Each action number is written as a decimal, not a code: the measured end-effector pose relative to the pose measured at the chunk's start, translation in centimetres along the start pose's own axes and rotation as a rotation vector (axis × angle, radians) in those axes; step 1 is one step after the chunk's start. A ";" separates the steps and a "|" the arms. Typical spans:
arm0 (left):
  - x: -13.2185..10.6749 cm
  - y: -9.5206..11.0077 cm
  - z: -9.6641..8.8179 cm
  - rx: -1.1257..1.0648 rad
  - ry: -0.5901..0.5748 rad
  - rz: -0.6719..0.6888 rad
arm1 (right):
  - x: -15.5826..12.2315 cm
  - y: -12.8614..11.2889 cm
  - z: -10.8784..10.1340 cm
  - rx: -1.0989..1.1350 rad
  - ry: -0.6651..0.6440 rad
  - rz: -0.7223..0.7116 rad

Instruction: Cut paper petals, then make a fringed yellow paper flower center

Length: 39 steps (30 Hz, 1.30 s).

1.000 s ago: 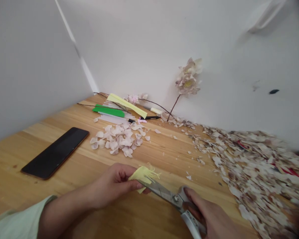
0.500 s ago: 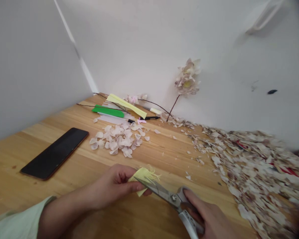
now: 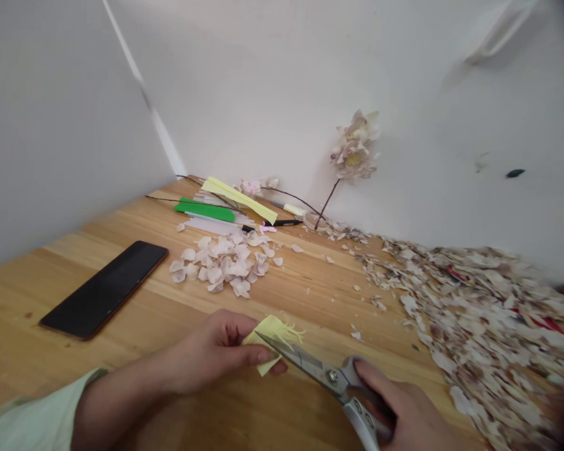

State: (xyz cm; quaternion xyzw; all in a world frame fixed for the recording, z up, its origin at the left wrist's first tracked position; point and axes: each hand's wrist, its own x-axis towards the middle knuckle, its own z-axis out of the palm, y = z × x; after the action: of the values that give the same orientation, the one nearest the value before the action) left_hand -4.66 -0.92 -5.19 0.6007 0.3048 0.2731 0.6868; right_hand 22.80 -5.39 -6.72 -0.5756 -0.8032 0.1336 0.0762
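Note:
My left hand (image 3: pixel 211 351) pinches a small folded piece of yellow paper (image 3: pixel 269 332) with a fringed edge, just above the wooden table (image 3: pixel 136 313). My right hand (image 3: pixel 404 413) grips the handles of metal scissors (image 3: pixel 324 373) at the bottom right. The blades point left and their tips lie against the yellow paper beside my left fingertips.
A black phone (image 3: pixel 106 288) lies at the left. Pale petals (image 3: pixel 223 263) are heaped mid-table, with green and yellow paper strips (image 3: pixel 216 203) and a pen (image 3: pixel 282 222) behind them. A paper flower on a stem (image 3: pixel 355 150) leans on the wall. Paper scraps (image 3: pixel 489 313) cover the right side.
The scissors have shifted slightly along the yellow paper's fringe and my right hand has moved a little. My left hand keeps its pinch on the paper.

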 end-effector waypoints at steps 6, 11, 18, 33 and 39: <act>-0.2 -0.1 0.1 -0.016 0.008 -0.039 | 0.2 0.0 0.0 0.067 -0.029 -0.011; -0.2 -0.1 0.0 -0.029 0.010 -0.038 | 0.1 0.1 0.0 0.077 -0.029 -0.006; -0.2 -0.1 0.0 -0.014 0.016 -0.032 | 0.1 0.8 0.0 0.095 -0.097 0.040; -0.2 -0.4 -0.3 0.035 0.053 0.069 | 0.0 0.7 0.6 0.034 -0.004 0.031; 0.0 -0.7 -0.2 0.047 0.081 0.081 | 0.1 0.2 0.8 0.005 -0.035 0.013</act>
State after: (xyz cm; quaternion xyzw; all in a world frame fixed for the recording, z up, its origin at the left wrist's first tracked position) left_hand -4.81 -0.93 -5.90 0.6169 0.3143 0.3174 0.6480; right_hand 22.76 -5.30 -7.54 -0.5780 -0.8004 0.1462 0.0626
